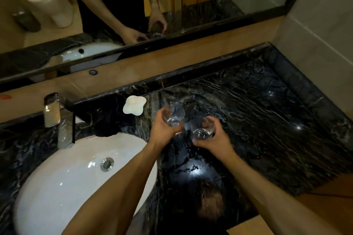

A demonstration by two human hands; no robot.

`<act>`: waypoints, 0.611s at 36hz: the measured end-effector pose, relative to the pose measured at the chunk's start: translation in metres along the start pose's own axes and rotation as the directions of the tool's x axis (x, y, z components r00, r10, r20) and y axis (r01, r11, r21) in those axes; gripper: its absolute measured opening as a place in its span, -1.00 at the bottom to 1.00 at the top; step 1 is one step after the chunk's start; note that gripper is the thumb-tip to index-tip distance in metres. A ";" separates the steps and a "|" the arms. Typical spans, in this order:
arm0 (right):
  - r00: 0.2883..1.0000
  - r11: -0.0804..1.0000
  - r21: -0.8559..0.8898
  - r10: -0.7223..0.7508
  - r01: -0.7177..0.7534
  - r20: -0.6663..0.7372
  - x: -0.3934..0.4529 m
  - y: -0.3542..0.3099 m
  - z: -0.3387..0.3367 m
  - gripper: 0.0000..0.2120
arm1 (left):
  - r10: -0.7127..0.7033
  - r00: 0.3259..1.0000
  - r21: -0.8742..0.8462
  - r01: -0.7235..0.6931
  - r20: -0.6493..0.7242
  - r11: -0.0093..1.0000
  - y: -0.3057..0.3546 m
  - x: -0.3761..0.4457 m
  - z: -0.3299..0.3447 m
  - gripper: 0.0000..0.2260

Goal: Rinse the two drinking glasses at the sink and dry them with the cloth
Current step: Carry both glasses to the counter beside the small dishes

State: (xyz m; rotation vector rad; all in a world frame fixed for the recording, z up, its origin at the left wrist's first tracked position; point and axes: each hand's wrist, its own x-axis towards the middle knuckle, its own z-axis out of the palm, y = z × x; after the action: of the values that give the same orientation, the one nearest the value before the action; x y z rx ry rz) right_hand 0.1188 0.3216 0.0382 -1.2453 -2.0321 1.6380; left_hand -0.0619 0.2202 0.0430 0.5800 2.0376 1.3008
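Two clear drinking glasses are held over the dark marble counter (pixel 248 105), to the right of the white sink (pixel 63 183). My left hand (pixel 162 131) grips the left glass (pixel 174 115). My right hand (pixel 214 141) wraps around the right glass (pixel 202 128). The two glasses are close together, nearly touching. A dark cloth (pixel 108 120) lies crumpled on the counter behind the sink rim, left of my hands.
A chrome faucet (pixel 59 120) stands at the back left of the basin, with a metal drain plug (pixel 107 163) in the bowl. A white soap dish (pixel 134 104) sits near the back ledge. A mirror (pixel 133 5) runs along the wall. Water spots glisten on the counter.
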 end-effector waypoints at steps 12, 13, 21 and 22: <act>0.980 0.988 0.113 -0.119 0.102 0.161 -0.060 -0.052 0.023 -0.23 | 0.057 0.986 -0.078 -0.070 -0.159 0.995 -0.012 -0.122 -0.089 -0.37; 0.975 0.985 0.123 -0.139 0.118 0.171 -0.066 -0.056 0.027 -0.23 | 0.064 0.982 -0.085 -0.080 -0.177 0.993 -0.014 -0.133 -0.098 -0.37; 0.922 0.970 0.129 -0.238 0.207 0.304 -0.114 -0.079 0.071 -0.23 | 0.057 0.945 -0.125 -0.102 -0.323 0.987 -0.036 -0.224 -0.163 -0.33; 0.913 0.968 0.128 -0.248 0.217 0.324 -0.122 -0.082 0.079 -0.23 | 0.059 0.935 -0.127 -0.109 -0.349 0.986 -0.041 -0.235 -0.170 -0.33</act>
State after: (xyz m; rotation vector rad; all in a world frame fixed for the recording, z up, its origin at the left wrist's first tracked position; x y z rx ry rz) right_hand 0.1033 0.1783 0.1219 -0.6929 -2.1680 1.9006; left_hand -0.0218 -0.0591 0.1235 0.3972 2.1880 1.6841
